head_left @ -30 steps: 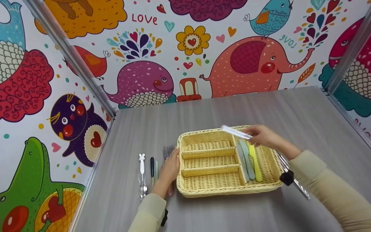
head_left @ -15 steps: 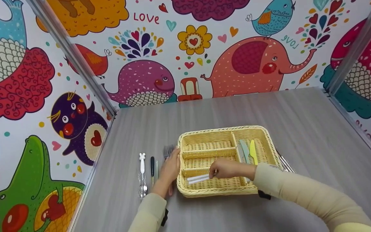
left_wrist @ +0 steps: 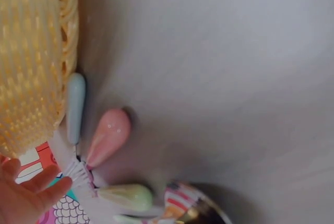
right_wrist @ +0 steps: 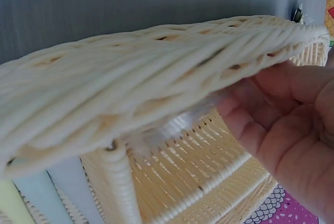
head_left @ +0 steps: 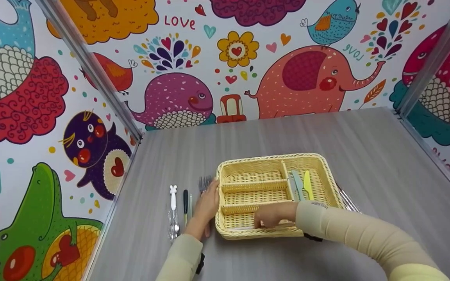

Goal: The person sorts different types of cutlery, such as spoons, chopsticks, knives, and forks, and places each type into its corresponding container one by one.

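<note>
A pale yellow wicker basket (head_left: 252, 156) with several compartments sits mid-table. My right hand (head_left: 274, 214) is down in its front left compartment, fingers curled around a pair of white chopsticks (head_left: 240, 228) lying low along the front wall. In the right wrist view, their clear wrapper (right_wrist: 182, 122) shows beside my right fingers, partly behind the rim. My left hand (head_left: 206, 203) rests against the basket's left side, its fingers fairly straight. A grey-blue knife (head_left: 297, 185) and a yellow knife (head_left: 308, 185) lie in the right compartment, partly hidden by my right sleeve.
Left of the basket lie a white-handled wrapped spoon (head_left: 173, 210), a dark-handled utensil (head_left: 185, 203) and forks (head_left: 204, 182) partly under my left hand. Wrapped metal sticks (head_left: 348, 201) lie along the basket's right side. Patterned walls (head_left: 193, 39) enclose the table's back and sides.
My right hand has carried the white chopsticks from above the right compartment leftward and down into the front left compartment. My left hand stays at the basket's left side.
</note>
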`<move>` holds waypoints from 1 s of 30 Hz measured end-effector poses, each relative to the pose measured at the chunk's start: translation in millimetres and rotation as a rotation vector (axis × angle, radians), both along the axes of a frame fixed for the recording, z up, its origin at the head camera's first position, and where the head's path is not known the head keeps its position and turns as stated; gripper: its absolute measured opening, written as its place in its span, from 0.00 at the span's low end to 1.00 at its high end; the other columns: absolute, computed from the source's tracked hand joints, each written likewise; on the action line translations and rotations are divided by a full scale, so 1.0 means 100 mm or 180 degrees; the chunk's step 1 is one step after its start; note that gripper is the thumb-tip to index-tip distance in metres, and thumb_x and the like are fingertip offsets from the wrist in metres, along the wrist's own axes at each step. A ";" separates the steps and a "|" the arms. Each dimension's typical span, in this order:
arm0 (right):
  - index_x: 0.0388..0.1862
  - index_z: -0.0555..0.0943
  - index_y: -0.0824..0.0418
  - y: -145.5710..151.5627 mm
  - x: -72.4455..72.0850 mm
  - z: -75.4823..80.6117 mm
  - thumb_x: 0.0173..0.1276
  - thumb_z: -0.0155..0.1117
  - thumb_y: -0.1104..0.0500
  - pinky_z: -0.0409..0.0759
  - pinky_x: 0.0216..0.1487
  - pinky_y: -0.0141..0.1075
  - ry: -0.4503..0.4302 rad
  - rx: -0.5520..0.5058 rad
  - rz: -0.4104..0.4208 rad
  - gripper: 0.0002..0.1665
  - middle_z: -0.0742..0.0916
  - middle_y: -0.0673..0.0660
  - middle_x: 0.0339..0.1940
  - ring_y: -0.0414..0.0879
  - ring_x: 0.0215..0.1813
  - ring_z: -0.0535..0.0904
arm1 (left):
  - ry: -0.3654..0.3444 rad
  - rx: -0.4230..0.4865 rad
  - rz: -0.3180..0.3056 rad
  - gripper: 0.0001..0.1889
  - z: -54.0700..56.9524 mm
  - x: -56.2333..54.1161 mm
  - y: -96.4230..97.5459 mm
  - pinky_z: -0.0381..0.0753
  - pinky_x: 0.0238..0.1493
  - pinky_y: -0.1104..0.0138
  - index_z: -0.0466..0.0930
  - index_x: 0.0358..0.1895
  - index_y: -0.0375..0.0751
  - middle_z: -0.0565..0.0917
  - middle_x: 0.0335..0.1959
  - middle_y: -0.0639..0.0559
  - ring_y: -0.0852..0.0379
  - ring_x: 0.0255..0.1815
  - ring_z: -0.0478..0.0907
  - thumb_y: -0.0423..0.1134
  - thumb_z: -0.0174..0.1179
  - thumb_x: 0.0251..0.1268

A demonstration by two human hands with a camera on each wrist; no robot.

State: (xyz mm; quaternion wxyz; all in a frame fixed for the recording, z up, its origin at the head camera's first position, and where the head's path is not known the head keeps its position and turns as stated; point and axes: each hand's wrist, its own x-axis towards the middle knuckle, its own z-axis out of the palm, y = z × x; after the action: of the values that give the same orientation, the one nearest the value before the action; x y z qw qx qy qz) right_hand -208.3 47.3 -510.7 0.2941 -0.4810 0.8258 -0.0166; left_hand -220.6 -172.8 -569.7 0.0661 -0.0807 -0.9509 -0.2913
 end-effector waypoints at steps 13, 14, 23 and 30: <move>0.19 0.63 0.58 -0.02 0.02 -0.05 0.58 0.48 0.77 0.55 0.23 0.27 -0.0380 0.0306 0.0033 0.17 0.63 0.47 0.18 0.39 0.23 0.57 | -0.0015 0.0020 -0.0027 0.20 -0.04 0.00 -0.01 0.61 0.64 0.48 0.63 0.64 0.39 0.64 0.67 0.41 0.42 0.64 0.65 0.39 0.38 0.72; 0.18 0.62 0.58 -0.02 0.02 -0.06 0.58 0.48 0.77 0.54 0.22 0.28 -0.0389 0.0291 0.0002 0.18 0.62 0.48 0.18 0.38 0.22 0.56 | -0.0008 0.0030 -0.0026 0.20 -0.04 0.00 -0.01 0.62 0.64 0.48 0.64 0.64 0.39 0.64 0.67 0.41 0.42 0.64 0.65 0.38 0.38 0.72; 0.18 0.67 0.60 0.01 0.04 -0.03 0.64 0.46 0.75 0.53 0.23 0.29 -0.0478 0.0239 -0.0356 0.17 0.62 0.49 0.17 0.39 0.21 0.54 | 0.0130 -0.0012 -0.0055 0.18 -0.03 0.01 -0.02 0.66 0.60 0.50 0.66 0.61 0.37 0.67 0.65 0.40 0.40 0.61 0.68 0.37 0.40 0.72; 0.36 0.80 0.64 0.06 0.00 0.00 0.62 0.47 0.76 0.65 0.26 0.28 -0.0252 0.0251 -0.0062 0.14 0.75 0.51 0.24 0.39 0.26 0.66 | 0.0024 -0.0008 0.0003 0.19 -0.02 0.01 -0.03 0.66 0.60 0.51 0.66 0.63 0.39 0.65 0.66 0.41 0.38 0.60 0.67 0.38 0.39 0.72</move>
State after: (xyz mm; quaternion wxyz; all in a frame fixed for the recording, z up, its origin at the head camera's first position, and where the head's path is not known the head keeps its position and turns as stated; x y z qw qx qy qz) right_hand -208.0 53.3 -510.5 0.3451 -0.4599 0.8181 -0.0060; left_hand -219.8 -175.3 -571.7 0.0697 -0.0815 -0.9511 -0.2897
